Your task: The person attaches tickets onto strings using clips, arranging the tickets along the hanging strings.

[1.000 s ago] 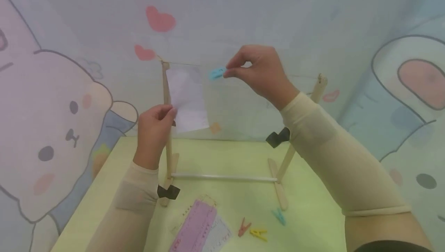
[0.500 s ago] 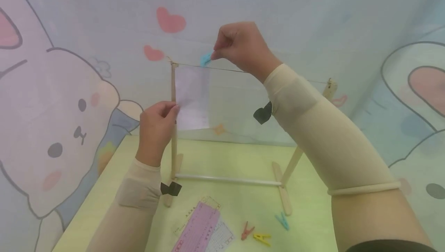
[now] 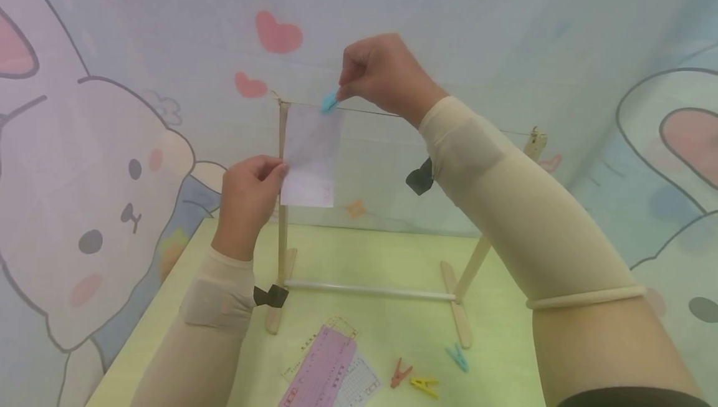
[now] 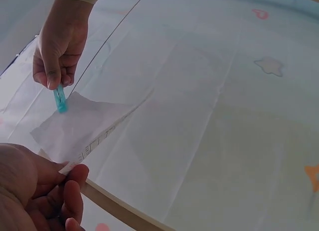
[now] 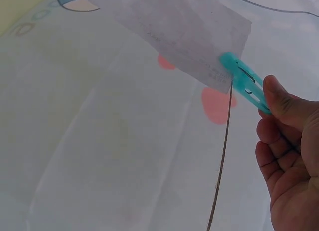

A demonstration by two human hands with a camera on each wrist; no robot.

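A white sheet of paper (image 3: pixel 310 158) hangs at the left end of a thin string (image 3: pixel 370 111) tied between two wooden posts. My left hand (image 3: pixel 249 204) pinches the sheet's left edge between thumb and fingertips, beside the left post (image 3: pixel 283 232). Above the string, my right hand (image 3: pixel 387 76) pinches the handles of a blue clothespin (image 3: pixel 330 102). In the right wrist view, that clothespin (image 5: pixel 244 81) overlaps the sheet's top edge right at the string (image 5: pixel 219 171). Printed marks show along the paper's edge (image 4: pixel 99 141) in the left wrist view.
On the table (image 3: pixel 392 257) lie a pink printed slip (image 3: pixel 322 363) over other printed papers, a red clothespin (image 3: pixel 400 373), a yellow clothespin (image 3: pixel 424 386) and another blue clothespin (image 3: pixel 457 357). A white bar (image 3: pixel 370 291) joins the stand's feet. A cartoon-printed cloth hangs behind.
My right hand has moved left and brought the blue clothespin from beside the paper onto its top edge at the string. The left hand has kept its pinch on the sheet.
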